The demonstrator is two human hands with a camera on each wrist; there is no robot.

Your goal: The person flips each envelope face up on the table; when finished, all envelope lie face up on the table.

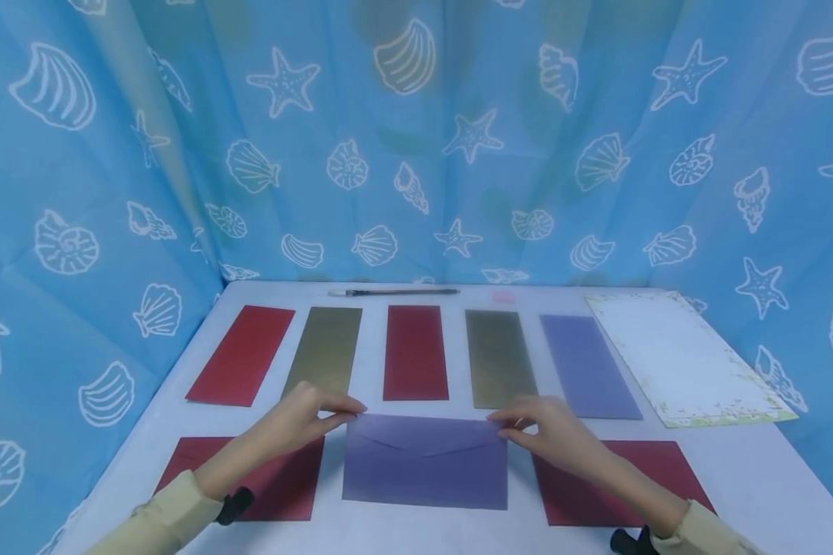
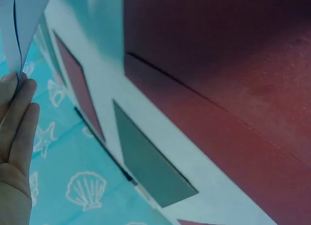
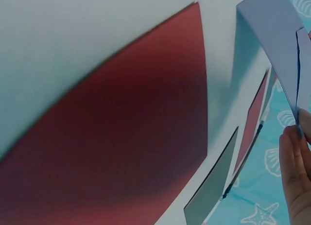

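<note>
A purple envelope (image 1: pixel 425 470) lies flap-side up at the front middle of the white table (image 1: pixel 770 470). My left hand (image 1: pixel 304 418) pinches its top left corner, and my right hand (image 1: pixel 551 428) pinches its top right corner. The left wrist view shows the left hand's fingers (image 2: pixel 19 123) against the envelope's edge (image 2: pixel 17 21). In the right wrist view the right hand's fingertips (image 3: pixel 297 171) hold the raised purple envelope (image 3: pixel 274 35). A red envelope (image 1: pixel 278 478) lies under my left forearm and another red envelope (image 1: pixel 639 470) under my right.
Behind the envelope lies a row of paper strips: red (image 1: pixel 241 354), gold (image 1: pixel 325 351), red (image 1: pixel 415 352), gold (image 1: pixel 500 358) and purple (image 1: pixel 588 366). A white sheet with a floral border (image 1: pixel 683 356) sits back right. A black pen (image 1: pixel 394 292) lies along the far edge.
</note>
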